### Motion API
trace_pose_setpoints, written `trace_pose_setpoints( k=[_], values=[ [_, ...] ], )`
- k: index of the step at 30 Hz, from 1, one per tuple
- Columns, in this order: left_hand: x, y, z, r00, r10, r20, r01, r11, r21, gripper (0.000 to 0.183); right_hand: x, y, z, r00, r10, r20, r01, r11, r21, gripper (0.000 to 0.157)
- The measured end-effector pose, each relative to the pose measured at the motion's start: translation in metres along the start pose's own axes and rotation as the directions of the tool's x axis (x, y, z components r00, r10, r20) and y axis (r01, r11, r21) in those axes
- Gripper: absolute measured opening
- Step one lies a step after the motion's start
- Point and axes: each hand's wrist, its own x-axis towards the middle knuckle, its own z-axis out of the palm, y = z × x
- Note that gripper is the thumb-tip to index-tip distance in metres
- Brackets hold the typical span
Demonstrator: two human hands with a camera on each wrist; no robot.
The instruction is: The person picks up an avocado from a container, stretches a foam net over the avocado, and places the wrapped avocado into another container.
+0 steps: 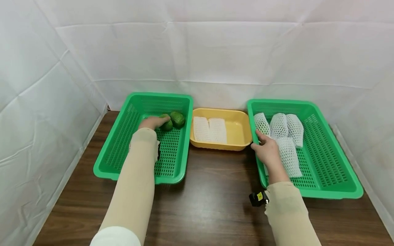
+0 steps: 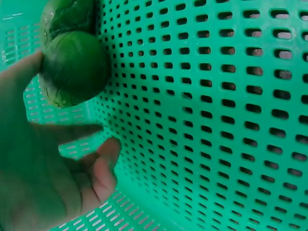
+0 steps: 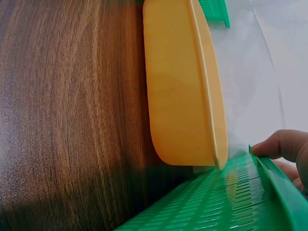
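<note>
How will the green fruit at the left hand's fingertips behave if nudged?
The green fruit will likely roll, being rounded. Its glossy skin may feel slightly slippery. The second fruit, right beside it, could get bumped too.

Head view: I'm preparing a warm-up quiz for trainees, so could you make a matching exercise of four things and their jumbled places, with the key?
1. Two rounded dark-green fruits
2. Oblong yellow plastic tray
3. Two flat white mesh sleeves
4. Right hand

A. Inside the tray
B. At the tray-side rim of the right-hand green plastic basket
C. By the left hand, inside the left-hand green plastic basket
D. Directly on the brown wood-grain table

Pairs: 1-C, 2-D, 3-A, 4-B
</note>
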Motion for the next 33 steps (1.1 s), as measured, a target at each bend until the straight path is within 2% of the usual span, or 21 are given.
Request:
trace_pose_setpoints(
  k=[1, 4, 6, 7, 8, 11, 16, 18, 22, 25, 33],
  values=[
    [0.013, -0.004, 0.001, 1.0, 0.012, 0.008, -0.012, 1.0, 0.003, 0.099, 0.001, 0.0, 0.0, 1.0, -0.002, 0.001, 0.002, 1.0, 0.0, 0.06],
    [0.019, -0.007, 0.002, 1.0, 0.022, 0.017, -0.023, 1.0, 0.017, 0.101, 0.006, -0.001, 0.001, 1.0, 0.002, 0.016, -0.002, 1.0, 0.007, 0.06],
    [0.018, -0.009, 0.001, 1.0, 0.028, -0.009, -0.028, 1.0, -0.007, 0.095, 0.009, -0.002, 0.003, 0.999, 0.007, 0.032, -0.007, 1.0, 0.011, 0.061],
    [0.016, -0.01, 0.001, 0.999, 0.034, -0.026, -0.034, 0.999, -0.019, 0.092, 0.01, -0.003, 0.003, 0.999, 0.006, 0.04, -0.007, 1.0, 0.013, 0.061],
    [0.004, -0.007, -0.001, 0.999, 0.03, -0.038, -0.031, 0.999, -0.039, 0.086, 0.012, -0.004, 0.003, 0.999, 0.006, 0.045, -0.007, 1.0, 0.017, 0.061],
    [-0.005, -0.007, -0.007, 0.994, 0.071, -0.082, -0.079, 0.992, -0.1, 0.081, 0.017, -0.007, 0.002, 0.999, -0.001, 0.054, -0.001, 1.0, 0.029, 0.06],
    [-0.014, -0.006, -0.02, 0.985, 0.131, -0.11, -0.155, 0.957, -0.245, 0.083, 0.027, -0.009, -0.001, 0.998, -0.017, 0.063, 0.013, 0.999, 0.052, 0.061],
    [-0.018, -0.003, -0.024, 0.979, 0.155, -0.131, -0.185, 0.95, -0.253, 0.081, 0.03, -0.01, -0.002, 0.998, -0.017, 0.066, 0.013, 0.998, 0.059, 0.061],
    [-0.028, 0.01, -0.031, 0.953, 0.249, -0.171, -0.278, 0.944, -0.179, 0.076, 0.036, -0.011, -0.008, 0.998, -0.006, 0.059, 0.002, 0.998, 0.059, 0.062],
    [-0.037, 0.022, -0.034, 0.925, 0.328, -0.194, -0.354, 0.928, -0.118, 0.074, 0.04, -0.012, -0.012, 0.999, 0.003, 0.05, -0.006, 0.998, 0.061, 0.062],
    [-0.066, 0.06, -0.028, 0.865, 0.443, -0.235, -0.461, 0.887, -0.027, 0.071, 0.046, -0.012, -0.015, 0.999, 0.023, 0.038, -0.026, 0.997, 0.073, 0.063]
  ],
)
